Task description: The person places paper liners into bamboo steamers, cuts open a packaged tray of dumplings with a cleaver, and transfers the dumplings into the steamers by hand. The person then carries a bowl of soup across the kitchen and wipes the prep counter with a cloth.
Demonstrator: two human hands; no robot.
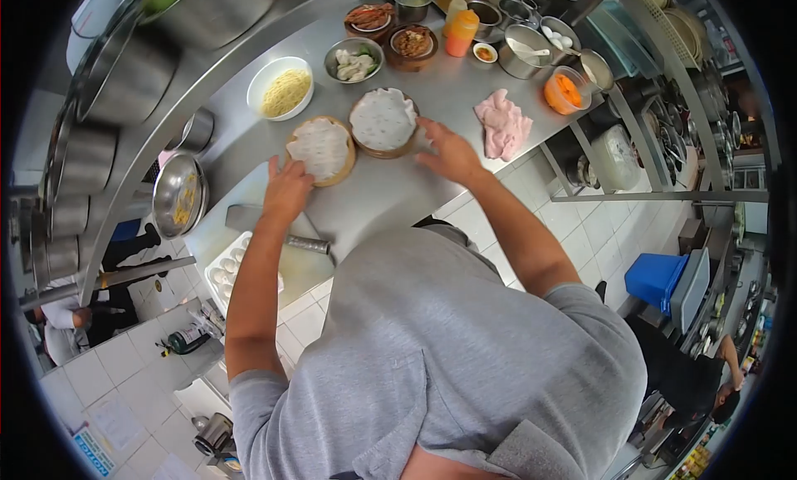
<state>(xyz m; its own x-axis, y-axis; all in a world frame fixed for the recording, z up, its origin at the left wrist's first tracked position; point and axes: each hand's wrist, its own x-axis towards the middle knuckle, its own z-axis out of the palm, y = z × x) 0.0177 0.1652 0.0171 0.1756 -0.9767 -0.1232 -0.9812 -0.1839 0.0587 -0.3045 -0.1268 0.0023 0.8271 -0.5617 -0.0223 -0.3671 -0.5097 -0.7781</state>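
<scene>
Two round bamboo steamer baskets lined with white perforated paper stand side by side on the steel counter. The left steamer basket has my left hand at its near-left rim, fingers spread and fingertips against the edge. At the right rim of the other steamer basket is my right hand, thumb and fingers apart, fingertips close to or touching the rim. Below my left hand lies a cleaver, its broad blade on a pale cutting board. Neither hand grips anything that I can see.
Noodles fill a white bowl behind the baskets, beside a metal bowl of dumplings. A pink cloth lies right. Squeeze bottles, pots and an orange-filled tub line the back. White rounded items sit in a tray.
</scene>
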